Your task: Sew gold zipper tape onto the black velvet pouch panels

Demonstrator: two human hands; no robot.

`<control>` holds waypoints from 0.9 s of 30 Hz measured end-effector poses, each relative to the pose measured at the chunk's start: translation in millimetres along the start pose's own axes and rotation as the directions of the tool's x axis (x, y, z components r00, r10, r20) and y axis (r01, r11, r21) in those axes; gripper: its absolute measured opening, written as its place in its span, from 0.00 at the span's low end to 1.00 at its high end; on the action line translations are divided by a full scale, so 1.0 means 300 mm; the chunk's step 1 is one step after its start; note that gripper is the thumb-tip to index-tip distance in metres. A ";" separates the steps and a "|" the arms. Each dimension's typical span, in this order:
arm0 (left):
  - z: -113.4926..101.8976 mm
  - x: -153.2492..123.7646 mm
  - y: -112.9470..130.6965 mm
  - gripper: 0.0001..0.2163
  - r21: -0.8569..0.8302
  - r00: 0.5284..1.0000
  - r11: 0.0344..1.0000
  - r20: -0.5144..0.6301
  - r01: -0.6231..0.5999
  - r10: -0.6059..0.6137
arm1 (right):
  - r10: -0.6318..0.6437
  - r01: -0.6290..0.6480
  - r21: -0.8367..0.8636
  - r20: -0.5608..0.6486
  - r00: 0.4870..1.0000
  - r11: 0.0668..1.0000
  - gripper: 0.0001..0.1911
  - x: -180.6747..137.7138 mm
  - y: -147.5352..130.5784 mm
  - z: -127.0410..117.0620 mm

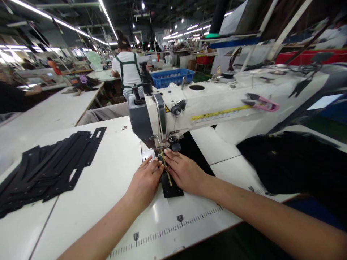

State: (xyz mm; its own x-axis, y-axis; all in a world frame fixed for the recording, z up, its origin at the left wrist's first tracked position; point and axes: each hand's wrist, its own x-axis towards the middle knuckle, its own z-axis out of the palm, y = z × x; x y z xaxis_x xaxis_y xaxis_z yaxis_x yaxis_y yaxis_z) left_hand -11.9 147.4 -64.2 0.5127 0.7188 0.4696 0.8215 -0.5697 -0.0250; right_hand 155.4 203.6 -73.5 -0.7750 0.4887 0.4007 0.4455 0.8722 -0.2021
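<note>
A white industrial sewing machine (pixel 206 108) stands on the white table (pixel 108 187). Under its needle lies a narrow black piece with a gold zipper (pixel 169 182) running down its middle. My left hand (pixel 145 180) lies on the left side of that piece, fingers stretched flat against it. My right hand (pixel 184 171) presses the right side, fingers extended toward the presser foot (pixel 162 148). Both sets of fingertips sit close to the needle, one on each side of the zipper.
A stack of flat black cut pieces (pixel 51 166) lies on the table at left. A heap of black material (pixel 292 166) rests at right. Pink-handled snips (pixel 261 103) sit on the machine arm. A blue basket (pixel 173 77) and a person in a white shirt (pixel 127 68) are behind.
</note>
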 end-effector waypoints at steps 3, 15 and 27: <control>0.008 0.014 -0.017 0.12 0.001 0.999 1.000 -0.037 0.006 -0.006 | 0.003 -0.002 0.023 -0.035 0.999 1.000 0.18 0.017 0.011 0.004; 0.025 0.030 -0.055 0.08 -0.071 0.992 0.990 -0.031 0.120 -0.123 | 0.041 -0.034 0.090 -0.072 0.997 0.995 0.12 0.055 0.031 -0.004; 0.001 -0.027 0.005 0.13 -0.051 0.990 0.989 -0.007 0.140 -0.141 | -0.173 0.150 -0.128 -0.190 0.967 0.980 0.14 -0.050 -0.078 0.009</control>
State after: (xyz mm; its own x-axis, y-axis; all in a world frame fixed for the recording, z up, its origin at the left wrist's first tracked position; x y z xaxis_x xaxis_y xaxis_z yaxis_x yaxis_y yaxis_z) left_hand -14.7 140.7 -68.5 0.3901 0.7890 0.4746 0.8716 -0.4826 0.0859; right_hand 155.3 176.0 -77.1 -0.7410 0.3176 0.5916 0.3778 0.9256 -0.0236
